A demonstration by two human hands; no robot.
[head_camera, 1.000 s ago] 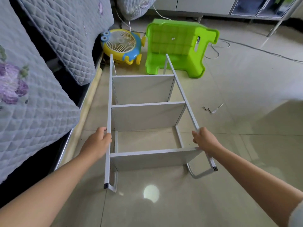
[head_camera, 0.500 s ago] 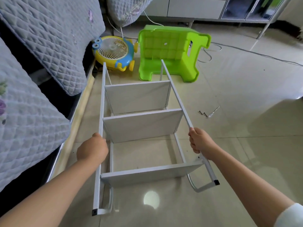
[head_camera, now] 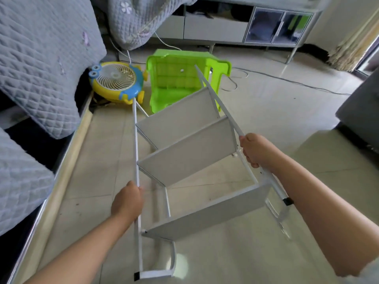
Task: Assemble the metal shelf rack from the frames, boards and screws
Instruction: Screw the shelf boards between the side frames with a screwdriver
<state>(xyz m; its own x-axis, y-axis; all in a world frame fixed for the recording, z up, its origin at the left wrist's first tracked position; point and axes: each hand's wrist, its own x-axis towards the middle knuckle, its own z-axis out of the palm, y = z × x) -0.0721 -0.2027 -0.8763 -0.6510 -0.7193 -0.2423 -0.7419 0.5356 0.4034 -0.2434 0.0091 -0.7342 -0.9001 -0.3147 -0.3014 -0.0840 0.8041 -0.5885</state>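
The white shelf rack (head_camera: 184,152) is lying tilted over the floor (head_camera: 276,124), its far end overlapping the green stool (head_camera: 174,78). The left hand (head_camera: 127,201) is gripping the left frame rail (head_camera: 135,140) and the right hand (head_camera: 254,150) is gripping the right rail (head_camera: 221,103), both with fingers curled round the tube. Both hands' fingertips are hiding behind the rails, and the rack's lower feet are blurring near the floor.

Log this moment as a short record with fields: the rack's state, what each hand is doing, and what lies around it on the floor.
rack: white metal shelf rack, three boards fitted between two side frames, tilted with its right side raised
left hand: left hand grips the left frame rail
right hand: right hand grips the right frame rail
behind rack: green plastic stool tipped on its side, yellow and blue fan left of it
left edge: grey quilted bedding
floor: glossy tiles, a cable running across
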